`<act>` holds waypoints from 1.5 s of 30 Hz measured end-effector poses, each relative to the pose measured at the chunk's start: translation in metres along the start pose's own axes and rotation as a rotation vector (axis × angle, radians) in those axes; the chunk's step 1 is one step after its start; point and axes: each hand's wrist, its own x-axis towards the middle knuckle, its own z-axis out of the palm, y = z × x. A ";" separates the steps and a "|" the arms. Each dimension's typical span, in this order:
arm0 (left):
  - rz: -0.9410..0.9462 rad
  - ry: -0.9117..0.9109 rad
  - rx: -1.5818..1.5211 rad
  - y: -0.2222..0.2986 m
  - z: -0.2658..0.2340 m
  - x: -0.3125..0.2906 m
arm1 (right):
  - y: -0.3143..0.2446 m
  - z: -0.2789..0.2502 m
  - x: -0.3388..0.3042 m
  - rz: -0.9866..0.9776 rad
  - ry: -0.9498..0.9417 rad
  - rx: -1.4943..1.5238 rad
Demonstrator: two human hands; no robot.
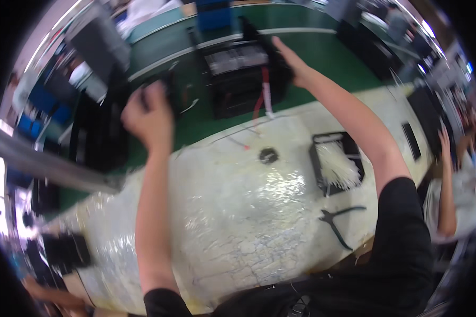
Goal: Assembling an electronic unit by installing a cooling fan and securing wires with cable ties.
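The black case, one of several dark units on the green surface, stands just left of the right hand, whose extended fingers lie along its side. It is boxy, with a silvery-grey block in its top; red wire and one white strip hang down its front. Nearer the body than the right hand are one black tray of thin white strands, too many to count, one pair of pliers, handles spread, and one dark round piece. The left hand, fingers curled, is well left of the case. Blur hides whether it grasps anything; the case hides part of the right hand, so I cannot tell whether that one grips. Units beyond the left hand blur together.
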 end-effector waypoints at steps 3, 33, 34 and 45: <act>-0.572 0.016 -0.176 -0.112 -0.030 0.022 | -0.002 0.023 -0.007 0.043 0.346 0.008; -0.065 0.003 -0.353 0.073 -0.141 -0.026 | -0.062 0.108 -0.228 -0.653 -0.009 -0.730; -0.026 -0.036 -0.393 0.093 -0.164 -0.037 | -0.067 0.130 -0.238 -0.830 -0.119 -0.825; 0.249 -0.573 -0.377 0.178 -0.313 -0.142 | -0.095 0.257 -0.347 -0.489 -0.781 -0.671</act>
